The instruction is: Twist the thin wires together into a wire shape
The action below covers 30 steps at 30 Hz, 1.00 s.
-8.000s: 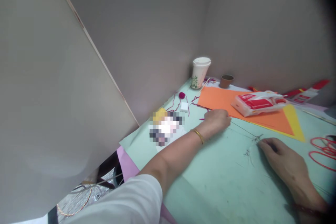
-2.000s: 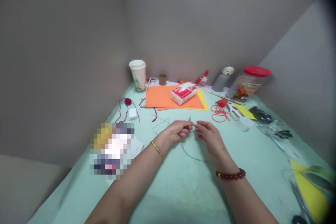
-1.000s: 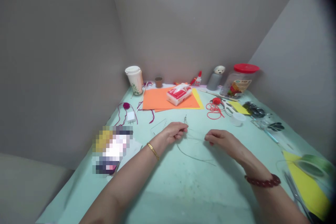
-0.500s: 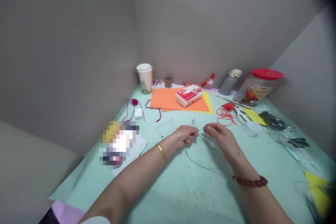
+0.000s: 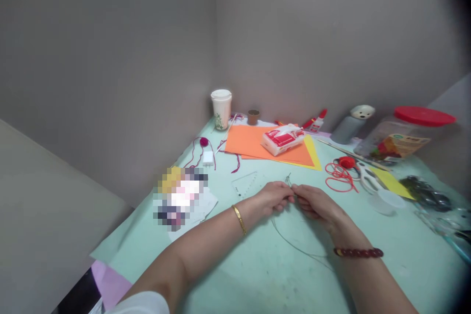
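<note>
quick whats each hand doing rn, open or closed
Left hand: closed, pinching a thin wire.
Right hand: closed, apparently pinching the same wire at its fingertips.

A wire (image 5: 294, 248) hangs down from between the left hand (image 5: 274, 197) and right hand (image 5: 317, 207). Behind them, a tissue pack (image 5: 282, 140) sits on paper (image 5: 253, 140). Scissors (image 5: 368, 179) lie off to the right.

Plain grey walls (image 5: 312, 34) meet in a corner behind a mint-green table (image 5: 250, 279).
</note>
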Motion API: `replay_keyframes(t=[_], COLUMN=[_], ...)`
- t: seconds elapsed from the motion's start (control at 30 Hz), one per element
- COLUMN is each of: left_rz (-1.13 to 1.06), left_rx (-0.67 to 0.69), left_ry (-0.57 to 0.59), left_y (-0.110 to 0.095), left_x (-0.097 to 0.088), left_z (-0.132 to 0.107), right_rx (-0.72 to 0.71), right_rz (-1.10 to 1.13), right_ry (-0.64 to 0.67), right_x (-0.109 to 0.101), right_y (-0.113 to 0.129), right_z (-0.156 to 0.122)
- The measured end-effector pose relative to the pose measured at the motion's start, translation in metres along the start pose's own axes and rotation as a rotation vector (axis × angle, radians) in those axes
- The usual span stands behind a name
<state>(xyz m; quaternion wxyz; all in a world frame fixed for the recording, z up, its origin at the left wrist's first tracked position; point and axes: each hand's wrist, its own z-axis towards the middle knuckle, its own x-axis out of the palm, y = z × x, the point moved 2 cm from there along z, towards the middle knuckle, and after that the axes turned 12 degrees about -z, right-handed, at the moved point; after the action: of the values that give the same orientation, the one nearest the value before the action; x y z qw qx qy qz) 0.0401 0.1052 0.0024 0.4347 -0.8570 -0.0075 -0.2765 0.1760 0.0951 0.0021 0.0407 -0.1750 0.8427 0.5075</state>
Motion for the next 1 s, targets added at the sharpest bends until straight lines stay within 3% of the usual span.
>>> replay_keyframes(t=[0.2,0.33,0.43,0.57,0.77,0.8,0.87,0.93,1.0], left_rz=[0.211,0.326,0.579,0.881,1.27,1.351,1.545,1.613,1.535], left_rx=[0.04,0.057,0.102,0.197,0.175,0.122,0.093,0.185,0.374], left_ry=[-0.097,-0.124,-0.12,-0.009,0.039,0.013,-0.209,-0.383,-0.406], left_y=[0.004,0.006,0.0,-0.029,-0.101,-0.111,-0.125,-0.124,-0.108], left_x=[-0.001,-0.003,-0.007,-0.021,-0.057,-0.061,-0.064,-0.055,-0.038], left_z=[0.003,0.006,0.007,-0.002,-0.029,-0.03,-0.029,-0.026,-0.021], right_rx=[0.012,-0.012,-0.001,0.02,-0.004,-0.009,-0.016,-0.016,-0.016], right_rz=[0.126,0.018,-0.042,-0.006,-0.003,0.003,0.005,0.005,0.01], right_ry=[0.04,0.034,0.019,0.021,0.061,0.059,0.052,0.048,0.052], right_x=[0.002,-0.001,-0.009,-0.015,-0.004,-0.003,-0.001,0.0,0.0], right_y=[-0.008,-0.014,-0.027,-0.035,-0.015,-0.012,-0.008,-0.006,-0.006], right_z=[0.009,0.009,0.015,0.025,0.009,0.007,0.004,0.003,0.001])
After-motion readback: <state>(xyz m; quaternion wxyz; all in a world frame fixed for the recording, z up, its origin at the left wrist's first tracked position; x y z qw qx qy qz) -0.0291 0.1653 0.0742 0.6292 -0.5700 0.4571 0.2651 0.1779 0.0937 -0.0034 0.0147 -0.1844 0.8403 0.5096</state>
